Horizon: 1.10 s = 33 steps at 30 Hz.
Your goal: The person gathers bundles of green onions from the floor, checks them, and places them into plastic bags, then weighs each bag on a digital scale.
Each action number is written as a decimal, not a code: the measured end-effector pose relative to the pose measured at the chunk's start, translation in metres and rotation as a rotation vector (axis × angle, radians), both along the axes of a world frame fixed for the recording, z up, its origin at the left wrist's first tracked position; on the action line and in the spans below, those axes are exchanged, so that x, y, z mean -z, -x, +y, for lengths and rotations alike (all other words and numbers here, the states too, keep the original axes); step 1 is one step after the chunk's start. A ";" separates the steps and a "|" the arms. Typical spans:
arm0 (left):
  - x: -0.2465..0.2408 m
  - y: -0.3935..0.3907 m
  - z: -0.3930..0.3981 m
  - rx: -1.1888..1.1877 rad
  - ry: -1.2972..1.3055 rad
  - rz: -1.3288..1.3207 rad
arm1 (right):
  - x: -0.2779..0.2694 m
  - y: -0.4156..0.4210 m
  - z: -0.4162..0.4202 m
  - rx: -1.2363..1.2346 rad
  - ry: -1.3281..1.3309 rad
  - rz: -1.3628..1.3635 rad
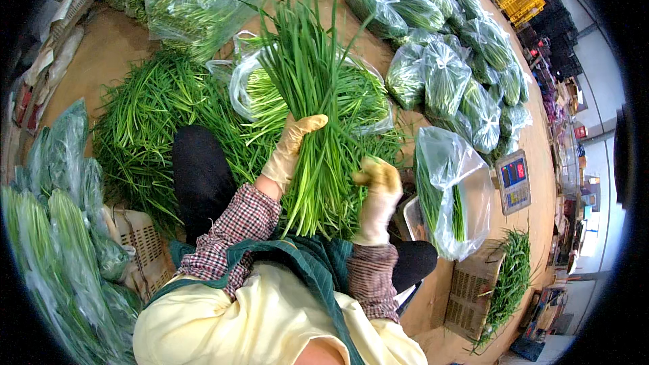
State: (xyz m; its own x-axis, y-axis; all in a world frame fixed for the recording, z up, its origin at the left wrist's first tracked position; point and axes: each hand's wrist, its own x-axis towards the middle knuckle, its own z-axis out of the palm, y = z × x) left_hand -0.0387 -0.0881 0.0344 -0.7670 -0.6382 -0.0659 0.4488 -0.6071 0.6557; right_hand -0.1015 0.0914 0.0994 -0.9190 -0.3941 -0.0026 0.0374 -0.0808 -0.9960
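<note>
My gloved left hand (291, 149) is closed around the middle of a thick bunch of long flat-leaved greens, likely Chinese chives (317, 182). The dark leaf tips point away from me and the pale stem ends towards my lap. Just right of the stems, my gloved right hand (379, 178) is blurred, its fingers curled; whether anything is in them is unclear. Beyond the bunch, an opened clear plastic bag (242, 94) holds more chives. A loose heap of chives (152, 111) spreads on the left by my knee.
A partly filled clear bag (469, 197) stands right, beside a digital scale display (513, 182). Packed bags of greens (446, 76) are piled at the far right. A plastic crate (471, 284) with loose greens sits lower right; bagged greens (66, 243) and another crate (139, 243) are left.
</note>
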 end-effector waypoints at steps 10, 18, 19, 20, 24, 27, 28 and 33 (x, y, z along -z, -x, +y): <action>-0.060 -0.010 -0.037 -0.100 -0.096 0.177 | 0.018 0.082 0.091 -0.481 -0.732 0.484; -0.073 0.019 0.016 -0.193 0.049 0.002 | -0.006 0.033 -0.024 -0.862 -0.208 0.483; -0.052 0.019 0.005 -0.195 0.023 0.004 | -0.010 0.022 -0.017 -0.817 -0.016 0.105; -0.060 0.019 0.004 -0.156 -0.007 0.012 | -0.005 0.025 -0.003 -0.760 0.012 0.056; -0.082 0.009 0.003 -0.073 -0.079 0.023 | 0.010 0.020 0.024 -0.417 -0.389 0.693; -0.082 0.006 0.004 -0.052 -0.110 0.035 | 0.011 0.024 0.025 -0.211 -0.267 1.144; -0.085 0.003 0.006 -0.038 -0.129 0.039 | -0.001 0.021 0.029 -0.210 -0.313 1.107; -0.086 -0.007 0.011 0.044 -0.113 0.050 | -0.004 0.011 0.048 -0.335 -0.254 0.812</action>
